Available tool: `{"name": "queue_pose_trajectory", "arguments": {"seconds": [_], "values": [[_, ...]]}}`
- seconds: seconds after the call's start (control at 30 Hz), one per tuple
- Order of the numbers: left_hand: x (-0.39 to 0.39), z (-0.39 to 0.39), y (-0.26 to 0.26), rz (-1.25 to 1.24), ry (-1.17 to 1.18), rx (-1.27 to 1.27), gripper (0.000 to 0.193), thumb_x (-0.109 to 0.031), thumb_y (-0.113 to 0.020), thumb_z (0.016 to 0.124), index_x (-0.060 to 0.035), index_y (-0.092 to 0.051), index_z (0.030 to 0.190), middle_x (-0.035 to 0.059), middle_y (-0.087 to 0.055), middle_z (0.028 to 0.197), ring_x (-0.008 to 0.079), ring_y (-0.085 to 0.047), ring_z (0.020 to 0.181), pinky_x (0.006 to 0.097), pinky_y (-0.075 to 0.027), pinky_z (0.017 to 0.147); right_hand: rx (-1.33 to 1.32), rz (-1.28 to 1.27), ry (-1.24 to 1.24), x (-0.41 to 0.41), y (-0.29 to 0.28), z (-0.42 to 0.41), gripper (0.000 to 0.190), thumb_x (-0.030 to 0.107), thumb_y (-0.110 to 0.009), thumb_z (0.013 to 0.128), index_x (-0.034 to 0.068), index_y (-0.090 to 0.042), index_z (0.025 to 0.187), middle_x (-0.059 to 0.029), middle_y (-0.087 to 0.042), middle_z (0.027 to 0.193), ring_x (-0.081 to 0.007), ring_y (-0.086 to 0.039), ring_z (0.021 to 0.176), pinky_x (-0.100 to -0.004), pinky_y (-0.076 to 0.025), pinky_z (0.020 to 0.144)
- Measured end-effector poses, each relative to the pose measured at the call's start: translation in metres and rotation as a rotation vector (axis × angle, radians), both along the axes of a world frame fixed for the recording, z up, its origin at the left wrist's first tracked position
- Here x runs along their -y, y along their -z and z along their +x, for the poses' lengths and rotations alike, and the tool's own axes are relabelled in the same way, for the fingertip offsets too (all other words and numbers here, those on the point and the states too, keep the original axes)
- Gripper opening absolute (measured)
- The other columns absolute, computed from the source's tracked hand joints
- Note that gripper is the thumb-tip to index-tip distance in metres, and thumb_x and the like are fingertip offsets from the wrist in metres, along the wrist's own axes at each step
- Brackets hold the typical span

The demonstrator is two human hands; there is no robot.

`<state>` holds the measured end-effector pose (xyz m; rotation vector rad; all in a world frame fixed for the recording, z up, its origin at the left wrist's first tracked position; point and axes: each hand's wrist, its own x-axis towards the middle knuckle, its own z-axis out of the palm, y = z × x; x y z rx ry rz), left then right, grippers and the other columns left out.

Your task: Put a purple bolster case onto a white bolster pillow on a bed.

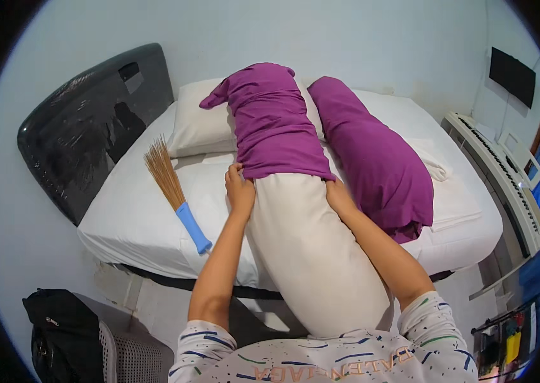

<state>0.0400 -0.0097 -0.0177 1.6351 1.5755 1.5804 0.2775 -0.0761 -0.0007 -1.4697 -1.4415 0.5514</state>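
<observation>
A long cream bolster (317, 253) reaches from the bed to my torso. Its far half is inside a purple bolster cover (277, 124), whose end droops to the left over a cream pillow (198, 124). My left hand (241, 191) grips the cover's open hem at the left side. On the right, my right hand (339, 194) holds the same hem, its fingers partly hidden by cloth and bolster. A second bolster in a purple cover (375, 153) lies just right of my right hand. Left of my left forearm rests a stick broom (179, 196) with a blue handle.
The bed has a white sheet (131, 210) and a black headboard (97, 124) at left. Folded white cloth (451, 206) lies at the bed's right. An electronic keyboard (499, 177) stands beyond it. A black bag (64, 330) and a perforated plastic basket (136, 359) are at lower left.
</observation>
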Motion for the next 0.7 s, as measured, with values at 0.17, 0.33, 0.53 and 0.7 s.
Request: {"name": "queue_pose_trajectory", "arguments": {"seconds": [0.17,0.33,0.53,0.7], "values": [[0.051,0.025,-0.060,0.601,0.093,-0.205,0.021,0.004,-0.052,0.073,-0.0003,-0.056,0.093,0.0162,-0.059,0.092,0.0359,-0.053,0.086,0.0412,-0.040,0.080,0.112,0.570,0.081,0.008,-0.028,-0.001,0.017,0.003,-0.051,0.085,0.001,-0.055,0.101,-0.0128,-0.058,0.094,-0.0204,-0.055,0.091,-0.0291,-0.042,0.082],[0.101,0.052,-0.056,0.618,0.248,-0.212,0.019,-0.012,-0.063,0.073,-0.0007,-0.056,0.087,0.0151,-0.055,0.079,0.0338,-0.052,0.080,0.0420,-0.038,0.074,0.003,0.617,-0.081,0.011,-0.054,0.004,0.012,-0.003,-0.049,0.085,0.001,-0.053,0.096,-0.0049,-0.053,0.085,-0.0126,-0.051,0.083,-0.0250,-0.041,0.078],[0.103,0.045,-0.034,0.445,0.274,-0.285,0.024,-0.019,-0.066,0.076,0.0003,-0.054,0.084,0.0129,-0.053,0.079,0.0312,-0.050,0.077,0.0382,-0.037,0.074,-0.083,0.253,-0.307,0.028,-0.030,0.018,0.013,0.007,-0.045,0.089,0.001,-0.055,0.094,0.0021,-0.053,0.078,-0.0069,-0.046,0.071,-0.0219,-0.038,0.064],[0.105,0.036,-0.027,0.415,0.279,-0.266,0.025,-0.023,-0.068,0.075,-0.0025,-0.054,0.081,0.0080,-0.053,0.076,0.0275,-0.049,0.075,0.0377,-0.035,0.074,-0.114,0.006,-0.292,0.086,-0.039,0.008,0.013,0.011,-0.049,0.088,0.000,-0.057,0.086,0.0023,-0.050,0.068,-0.0071,-0.044,0.066,-0.0242,-0.038,0.059]]}}
